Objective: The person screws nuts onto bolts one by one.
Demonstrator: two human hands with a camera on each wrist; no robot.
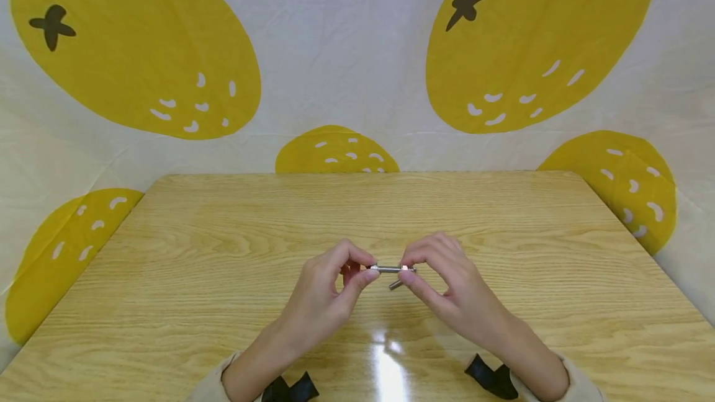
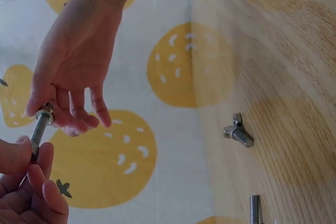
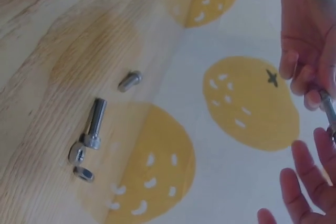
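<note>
My left hand (image 1: 332, 281) pinches one end of a metal bolt (image 1: 389, 269) between thumb and forefinger. At the bolt's other end, my right hand (image 1: 449, 278) pinches a nut (image 1: 404, 268) on the shank. Between the two hands the bolt lies roughly level, above the table. In the left wrist view, thread shows along the shank, and the nut (image 2: 46, 113) sits by the right fingertips. Below the hands, a second bolt (image 3: 95, 119) lies on the wood with a washer (image 3: 77, 153) and a loose nut (image 3: 83, 174) beside it.
Another short bolt (image 3: 130, 81) lies apart on the wooden table (image 1: 223, 228). A white cloth (image 1: 341, 48) with yellow fruit shapes hangs behind the table and along its sides. Black straps (image 1: 491, 377) are at both wrists.
</note>
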